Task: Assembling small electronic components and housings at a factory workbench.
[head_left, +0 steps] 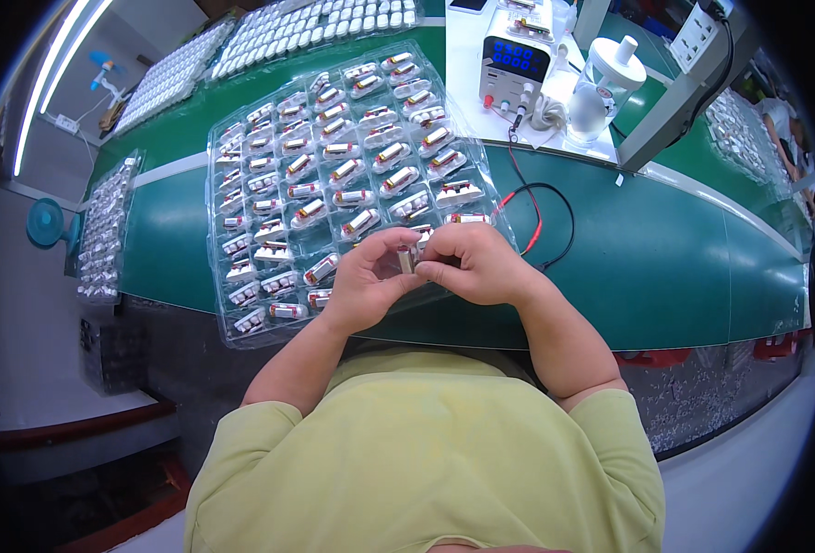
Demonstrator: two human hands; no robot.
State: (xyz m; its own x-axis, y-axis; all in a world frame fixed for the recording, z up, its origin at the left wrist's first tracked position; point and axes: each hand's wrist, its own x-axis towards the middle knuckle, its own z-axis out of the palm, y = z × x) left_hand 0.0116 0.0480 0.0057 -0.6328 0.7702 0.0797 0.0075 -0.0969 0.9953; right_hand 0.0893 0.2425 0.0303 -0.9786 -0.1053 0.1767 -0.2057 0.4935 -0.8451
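Two hands, the left hand (366, 281) and the right hand (476, 264), meet with fingertips closed on one small silver part (406, 262), which is between them, above the near edge of one clear tray (311, 242). This tray spreads ahead and to the left of the grip, carrying several dozen small assemblies (345, 171); the exact number I cannot tell, because the hands cover some. Right of the grip lie two leads, one red lead (540, 219) and one black lead (573, 219). Farther ahead stand one power supply (510, 74) and one lidded jar (605, 88).
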